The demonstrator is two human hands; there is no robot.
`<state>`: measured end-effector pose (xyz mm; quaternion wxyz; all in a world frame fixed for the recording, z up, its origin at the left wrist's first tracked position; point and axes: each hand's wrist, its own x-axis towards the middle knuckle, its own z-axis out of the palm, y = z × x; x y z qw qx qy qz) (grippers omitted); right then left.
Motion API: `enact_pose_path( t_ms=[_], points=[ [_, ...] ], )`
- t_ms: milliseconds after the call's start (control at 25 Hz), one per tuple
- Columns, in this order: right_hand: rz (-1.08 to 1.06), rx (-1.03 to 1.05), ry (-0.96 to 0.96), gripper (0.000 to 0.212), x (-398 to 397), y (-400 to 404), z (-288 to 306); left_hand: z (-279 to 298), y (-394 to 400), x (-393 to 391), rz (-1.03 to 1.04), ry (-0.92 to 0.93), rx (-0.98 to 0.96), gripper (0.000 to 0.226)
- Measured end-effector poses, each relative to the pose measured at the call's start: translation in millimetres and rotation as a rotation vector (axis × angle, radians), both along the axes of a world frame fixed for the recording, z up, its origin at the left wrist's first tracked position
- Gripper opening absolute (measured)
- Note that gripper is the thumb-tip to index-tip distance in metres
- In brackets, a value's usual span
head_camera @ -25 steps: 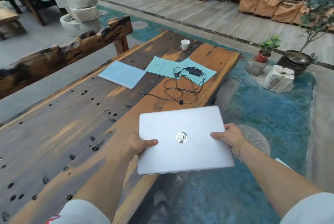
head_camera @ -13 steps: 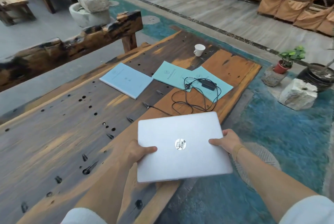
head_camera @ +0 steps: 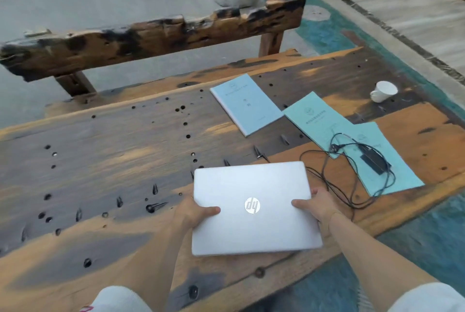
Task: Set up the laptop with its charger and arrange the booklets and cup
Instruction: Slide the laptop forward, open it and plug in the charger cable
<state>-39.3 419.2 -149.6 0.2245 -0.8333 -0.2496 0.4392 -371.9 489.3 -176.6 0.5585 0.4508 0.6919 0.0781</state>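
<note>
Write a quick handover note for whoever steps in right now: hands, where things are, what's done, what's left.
Left hand and right hand grip the closed laptop by its side edges, over the near part of the wooden table; whether it rests on the wood cannot be told.
Charger, with its cable in loose loops, lies on the nearest of two overlapping teal booklets, right of the laptop. The pale blue booklet lies apart, farther back. White cup stands at the far right.
Done: laptop brought to the table.
Left: open the laptop, connect the charger, arrange booklets and cup.
</note>
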Motion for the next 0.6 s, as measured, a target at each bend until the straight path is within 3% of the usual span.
enact_pose_path(
  t_ms=[200, 320, 480, 600],
  points=[
    [0.189, -0.012, 0.036, 0.033, 5.3, 49.6, -14.4, 3.0, -16.2, 2.0, 0.166, 0.07, -0.006, 0.052],
    [0.289, -0.048, 0.047, 0.054, 7.1, 68.6, -24.6, 0.3, -28.8, 9.1, 0.274, 0.115, -0.029, 0.05],
    [0.346, -0.074, 0.099, 0.064, 1.8, 76.0, -39.4, -5.5, -40.5, 14.1, 0.369, 0.221, -0.043, 0.041],
    [0.345, -0.059, 0.137, 0.067, -5.5, 74.3, -49.9, -17.0, -42.7, 11.8, 0.379, 0.228, -0.079, 0.052]
  ],
)
